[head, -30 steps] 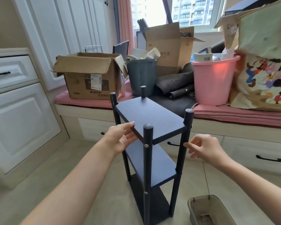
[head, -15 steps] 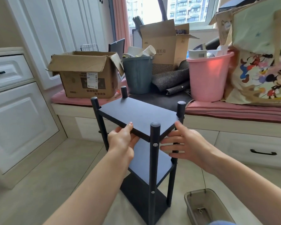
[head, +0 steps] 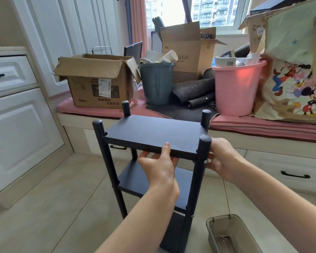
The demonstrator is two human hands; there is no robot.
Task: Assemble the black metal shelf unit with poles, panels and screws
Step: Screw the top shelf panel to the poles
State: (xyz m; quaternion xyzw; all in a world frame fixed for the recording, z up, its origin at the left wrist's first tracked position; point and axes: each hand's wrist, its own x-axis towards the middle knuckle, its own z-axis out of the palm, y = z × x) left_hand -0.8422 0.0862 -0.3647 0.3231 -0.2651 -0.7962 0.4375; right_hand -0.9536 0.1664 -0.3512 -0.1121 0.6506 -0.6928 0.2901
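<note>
Head view, looking down past both forearms: at the far left stand white panelled cabinet doors (head: 20,136), then the black metal shelf unit (head: 153,161) upright on the tiled floor (head: 49,207), its four round poles vertical and three flat panels stacked between them. The left hand (head: 160,167) grips the near edge of the top black panel (head: 153,132), thumb lying on top and fingers curled beneath. Just right of it rises the near right black pole (head: 199,172), and the right hand (head: 222,159) wraps round that pole just below the top panel, fingers curled close to a small silver screw head (head: 206,161). The panel's long side runs left to right across the view, so I'd judge the right hand is the nearer one to tighten that corner. Low right, a smoky translucent plastic tub (head: 232,232) sits on the floor.
</note>
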